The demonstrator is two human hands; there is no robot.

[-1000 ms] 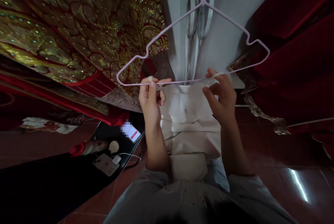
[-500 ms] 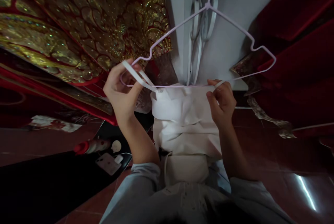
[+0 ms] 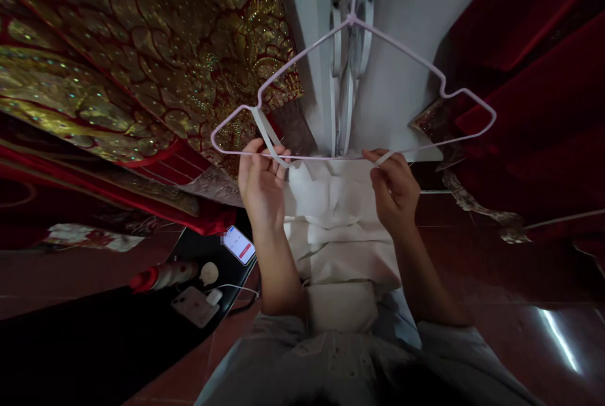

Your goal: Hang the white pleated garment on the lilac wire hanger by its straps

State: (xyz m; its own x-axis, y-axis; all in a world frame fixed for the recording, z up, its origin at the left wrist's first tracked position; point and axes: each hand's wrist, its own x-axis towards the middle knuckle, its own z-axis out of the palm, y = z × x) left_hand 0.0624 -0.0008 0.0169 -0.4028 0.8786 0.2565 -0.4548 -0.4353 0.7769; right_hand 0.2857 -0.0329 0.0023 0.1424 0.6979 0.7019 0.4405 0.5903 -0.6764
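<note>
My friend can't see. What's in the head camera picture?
One strap of a white garment loops over a pink hanger by the person's left hand, while the right hand holds another strap. Sparkly gold cloth hangs to the left.

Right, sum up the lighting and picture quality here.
Head view: dim overall, white cloth standing out, black bench losing detail; head view: glare streak on the tiled floor, sparkles on the gold fabric; head view: pixelated patch beside the lit phone.

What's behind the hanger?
Behind the hanger are shiny gold cloth, silver bars, a plain grey surface and dark red cloth. The left hand and right hand block some bits, so I can't see what's behind them.
</note>
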